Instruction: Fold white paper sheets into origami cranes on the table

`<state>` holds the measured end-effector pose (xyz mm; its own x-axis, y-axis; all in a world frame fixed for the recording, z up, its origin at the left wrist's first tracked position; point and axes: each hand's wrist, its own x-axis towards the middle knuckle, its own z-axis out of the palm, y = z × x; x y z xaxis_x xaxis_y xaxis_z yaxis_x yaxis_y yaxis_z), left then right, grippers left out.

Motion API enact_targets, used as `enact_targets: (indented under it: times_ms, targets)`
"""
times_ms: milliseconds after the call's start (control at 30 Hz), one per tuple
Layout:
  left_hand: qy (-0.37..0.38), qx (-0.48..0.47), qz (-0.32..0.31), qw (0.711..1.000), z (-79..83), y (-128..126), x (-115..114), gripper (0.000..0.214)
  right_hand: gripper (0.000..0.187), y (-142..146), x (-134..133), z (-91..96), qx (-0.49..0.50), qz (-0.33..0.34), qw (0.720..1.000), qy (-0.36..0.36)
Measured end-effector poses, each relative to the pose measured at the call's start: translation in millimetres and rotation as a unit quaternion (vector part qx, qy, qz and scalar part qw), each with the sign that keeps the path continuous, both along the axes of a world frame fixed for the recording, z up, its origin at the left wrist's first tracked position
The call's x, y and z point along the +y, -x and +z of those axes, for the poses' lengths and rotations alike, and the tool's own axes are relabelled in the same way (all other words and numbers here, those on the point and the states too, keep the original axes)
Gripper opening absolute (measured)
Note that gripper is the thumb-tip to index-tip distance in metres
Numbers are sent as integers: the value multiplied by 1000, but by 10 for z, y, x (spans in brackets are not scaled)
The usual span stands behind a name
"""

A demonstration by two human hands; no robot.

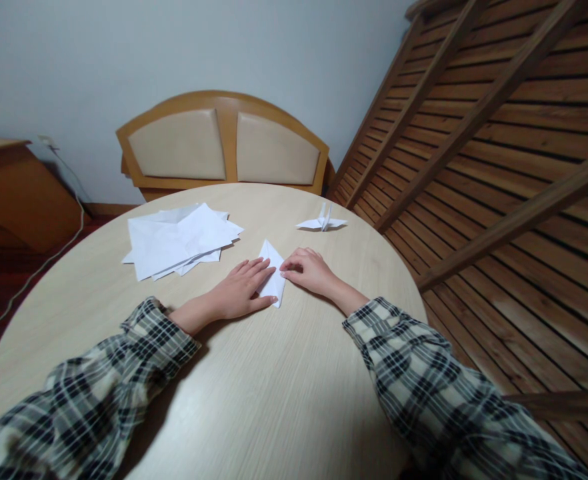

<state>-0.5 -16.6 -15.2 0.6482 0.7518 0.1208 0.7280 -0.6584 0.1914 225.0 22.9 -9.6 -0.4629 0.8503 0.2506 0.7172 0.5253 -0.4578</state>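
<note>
A small folded white paper (273,257), kite-shaped, lies on the round light-wood table (254,400). My left hand (239,290) rests flat on its left part, fingers stretched out and together. My right hand (308,270) sits at the paper's right edge with its fingers curled, fingertips pressing the fold. Both arms wear plaid sleeves.
A loose stack of white sheets (179,240) lies at the table's far left. A finished paper crane (323,221) stands at the far right. Behind the table is a wooden chair (224,143). A slatted wooden panel (499,167) runs along the right, and a cable (49,257) along the floor at left.
</note>
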Motion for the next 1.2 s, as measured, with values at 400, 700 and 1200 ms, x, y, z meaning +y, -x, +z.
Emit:
enact_targets:
  times_ms: [400, 700, 1200]
  targets:
    - [-47, -17, 56, 997, 77, -170, -42, 61, 13, 14, -30, -4, 6, 8, 1000, -10]
    - [-30, -18, 42, 999, 66, -144, -25, 71, 29, 5, -42, -17, -15, 26, 1000, -6]
    - [-17, -9, 47, 999, 26, -131, -25, 83, 31, -27, -27, -30, -47, -39, 998, -19]
